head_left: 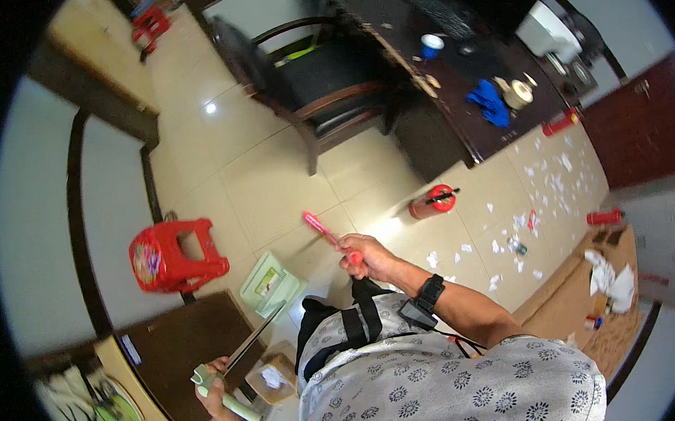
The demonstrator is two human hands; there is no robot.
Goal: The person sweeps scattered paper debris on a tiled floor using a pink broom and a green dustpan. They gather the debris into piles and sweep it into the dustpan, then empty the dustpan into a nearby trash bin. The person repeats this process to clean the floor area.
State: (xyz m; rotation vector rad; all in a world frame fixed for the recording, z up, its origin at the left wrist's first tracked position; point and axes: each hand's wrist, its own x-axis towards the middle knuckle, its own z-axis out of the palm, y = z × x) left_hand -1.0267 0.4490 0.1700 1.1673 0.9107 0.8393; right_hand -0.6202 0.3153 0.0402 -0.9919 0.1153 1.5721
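My right hand [368,257] is closed around a slim pink-red stick [317,224], whose rounded red end shows by my thumb. It points away from me to the far left, above the tiles. Low at the left, my left hand [214,397] grips the pale green handle top of a long-handled dustpan [254,335]. A thin dark shaft runs from this grip to the green and white pan [260,282], near the floor in front of my legs. Beside the shaft stands a beige bin [282,388] with white paper in it.
A red plastic stool [170,257] is at the left. White paper scraps [565,163] litter the floor at the right. A red fire extinguisher [431,204] stands near the dark desk [456,116]. The black chair [328,70] is beyond, and a brown bed-like surface [573,284] lies right.
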